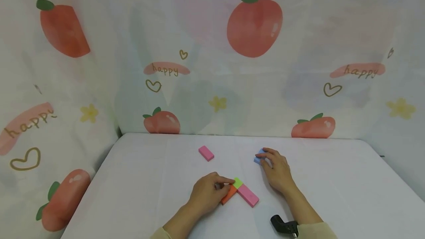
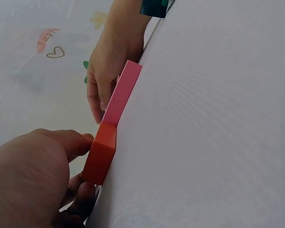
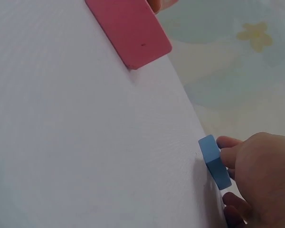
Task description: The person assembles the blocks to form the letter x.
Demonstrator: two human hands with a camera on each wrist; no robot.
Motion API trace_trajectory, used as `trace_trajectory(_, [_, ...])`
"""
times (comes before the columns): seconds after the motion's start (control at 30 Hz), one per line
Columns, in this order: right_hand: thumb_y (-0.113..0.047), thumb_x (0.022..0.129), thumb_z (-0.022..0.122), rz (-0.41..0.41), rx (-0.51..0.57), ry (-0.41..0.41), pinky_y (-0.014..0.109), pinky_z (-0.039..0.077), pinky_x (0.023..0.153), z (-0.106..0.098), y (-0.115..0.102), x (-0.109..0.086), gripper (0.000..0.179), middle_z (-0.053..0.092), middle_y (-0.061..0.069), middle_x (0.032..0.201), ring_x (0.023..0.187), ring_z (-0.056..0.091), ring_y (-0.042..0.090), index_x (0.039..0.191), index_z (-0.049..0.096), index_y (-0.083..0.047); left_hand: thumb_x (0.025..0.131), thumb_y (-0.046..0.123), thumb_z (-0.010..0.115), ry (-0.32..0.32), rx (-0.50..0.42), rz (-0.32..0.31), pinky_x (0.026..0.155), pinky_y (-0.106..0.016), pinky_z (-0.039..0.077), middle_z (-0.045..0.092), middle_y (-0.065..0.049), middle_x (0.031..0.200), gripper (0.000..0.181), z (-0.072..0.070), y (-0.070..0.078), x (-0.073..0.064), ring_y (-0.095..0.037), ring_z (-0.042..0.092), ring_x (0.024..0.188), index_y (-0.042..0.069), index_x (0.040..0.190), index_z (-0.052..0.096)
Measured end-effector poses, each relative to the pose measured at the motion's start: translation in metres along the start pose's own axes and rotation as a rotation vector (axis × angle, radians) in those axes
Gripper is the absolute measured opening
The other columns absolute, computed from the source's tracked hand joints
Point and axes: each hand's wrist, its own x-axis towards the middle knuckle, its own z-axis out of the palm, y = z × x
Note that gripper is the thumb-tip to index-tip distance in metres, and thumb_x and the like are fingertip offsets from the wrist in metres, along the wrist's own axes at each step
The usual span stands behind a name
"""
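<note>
Pinching the blue block [image 3: 215, 163] near the table's [image 1: 142, 183] far edge, the right hand [image 1: 277, 170] spans block width. The left hand [image 1: 206, 191] likewise grips the orange block [image 2: 99, 154], farther from that edge. Backdrop [image 1: 206, 21] lettering reads "happy".

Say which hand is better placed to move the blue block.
Right, I'd judge: the right hand holds the blue block, while the left hand is farther off, at the orange block.
</note>
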Motion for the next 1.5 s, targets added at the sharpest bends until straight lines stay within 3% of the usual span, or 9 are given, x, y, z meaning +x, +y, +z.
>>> trace_trajectory(1.0, [-0.014, 0.105, 0.056, 0.005, -0.027, -0.009, 0.07, 0.027, 0.109, 0.0013, -0.0025, -0.0011, 0.031, 0.043, 0.016, 0.158, 0.151, 0.035, 0.042, 0.133, 0.071, -0.011, 0.093, 0.026, 0.074, -0.003, 0.002, -0.009, 0.059, -0.023, 0.037, 0.055, 0.013, 0.075, 0.021, -0.0005, 0.0002, -0.0003, -0.004, 0.05, 0.066, 0.039, 0.109, 0.082])
trace_trajectory(1.5, [-0.013, 0.104, 0.058, 0.0, -0.01, 0.005, 0.072, 0.025, 0.112, 0.0015, -0.0001, -0.0005, 0.03, 0.045, 0.02, 0.153, 0.145, 0.036, 0.048, 0.13, 0.072, -0.01, 0.093, 0.027, 0.073, 0.003, 0.012, 0.007, 0.058, -0.023, 0.037, 0.055, 0.014, 0.075, 0.022, 0.0015, -0.0031, 0.0008, -0.003, 0.049, 0.065, 0.04, 0.109, 0.081])
